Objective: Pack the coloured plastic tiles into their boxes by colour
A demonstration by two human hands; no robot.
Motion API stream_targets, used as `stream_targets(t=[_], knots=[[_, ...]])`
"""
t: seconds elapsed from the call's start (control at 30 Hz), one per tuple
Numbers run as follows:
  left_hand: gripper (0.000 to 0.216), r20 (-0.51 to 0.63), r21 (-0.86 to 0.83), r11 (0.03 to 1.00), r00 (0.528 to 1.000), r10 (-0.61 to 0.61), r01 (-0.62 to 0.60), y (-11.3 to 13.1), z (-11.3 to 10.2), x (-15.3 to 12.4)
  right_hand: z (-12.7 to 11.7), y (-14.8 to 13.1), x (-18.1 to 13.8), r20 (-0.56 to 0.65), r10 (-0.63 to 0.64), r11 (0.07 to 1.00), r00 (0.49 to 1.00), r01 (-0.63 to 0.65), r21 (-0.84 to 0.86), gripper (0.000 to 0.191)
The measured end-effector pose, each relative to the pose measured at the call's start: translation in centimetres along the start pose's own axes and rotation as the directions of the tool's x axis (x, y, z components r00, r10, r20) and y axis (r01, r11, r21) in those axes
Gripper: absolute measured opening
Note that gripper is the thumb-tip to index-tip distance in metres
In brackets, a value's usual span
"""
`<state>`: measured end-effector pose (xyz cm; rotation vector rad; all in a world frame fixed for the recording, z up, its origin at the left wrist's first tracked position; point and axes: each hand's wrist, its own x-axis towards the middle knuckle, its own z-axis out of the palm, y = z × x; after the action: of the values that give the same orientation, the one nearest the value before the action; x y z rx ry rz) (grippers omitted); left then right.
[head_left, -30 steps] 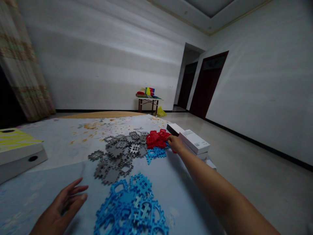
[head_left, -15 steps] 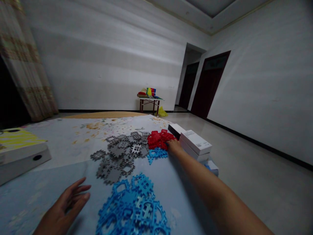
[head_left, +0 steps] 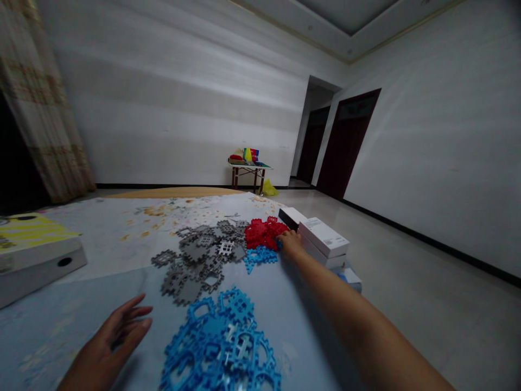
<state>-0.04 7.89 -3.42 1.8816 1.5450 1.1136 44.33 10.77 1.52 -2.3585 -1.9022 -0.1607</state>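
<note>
"Red toothed pieces (head_left: 260, 233) are seen on the bench (head_left: 295, 320). Where are they located?"

"They are heaped toward the right edge of the bench, beyond its middle. A smaller group of blue pieces (head_left: 262, 255) is placed just beside them, on the side facing the near edge."

"How is the right hand (head_left: 291, 243) positioned?"

"It is extended along the right edge and lowered to the red heap at its right side. Its fingers are bent downward and held close together. A small dark blue part (head_left: 279, 245) is visible at the fingertips; whether it is pinched or only touched cannot be told at this size."

"And the left hand?"

"The left hand (head_left: 110, 338) is held toward the near left corner, palm turned inward. Its fingers are slightly curled and spread apart from the thumb. It is set well apart from the red heap, and the large blue heap (head_left: 214, 347) is located to its right, toward the near edge."

"What else is carried by the bench?"

"Grey toothed pieces (head_left: 195, 252) are spread across the middle, with their right side beside the red heap. White boxes (head_left: 325, 239) are stacked at the right edge, just beside the right hand and forearm. A box with a yellow-marked lid (head_left: 40, 247) is placed at the left edge. The surface is covered by a floral cloth (head_left: 122, 217)."
</note>
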Motion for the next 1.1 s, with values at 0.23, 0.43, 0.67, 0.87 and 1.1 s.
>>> stream_targets(t=[0.23,0.43,0.67,0.87,1.1], knots=[[0.057,0.105,-0.116,0.991,0.993,-0.053,0.066,-1.1,0.0,0.1,0.2,-0.8,1.2,0.088,0.005,0.999,0.996,-0.002,-0.035,0.037],[0.052,0.112,-0.106,0.992,0.992,-0.053,0.065,-0.8,0.0,0.1,-0.3,-0.9,0.8,0.155,-0.023,0.997,0.988,0.034,-0.071,0.045],[0.053,0.111,-0.104,0.992,0.992,-0.057,0.068,-0.1,0.0,0.1,-1.0,-1.4,-2.4,0.184,-0.089,0.99,0.979,0.108,-0.093,0.049],[0.055,0.131,-0.1,0.991,0.989,-0.07,0.083,0.0,0.0,0.1,-2.0,-2.7,-6.9,0.179,-0.249,0.964,0.952,0.261,-0.048,0.049],[0.055,0.133,-0.125,0.988,0.988,-0.074,0.091,0.2,-0.1,0.1,-4.1,-4.4,-7.8,0.08,-0.255,0.961,0.964,0.243,0.136,0.049]])
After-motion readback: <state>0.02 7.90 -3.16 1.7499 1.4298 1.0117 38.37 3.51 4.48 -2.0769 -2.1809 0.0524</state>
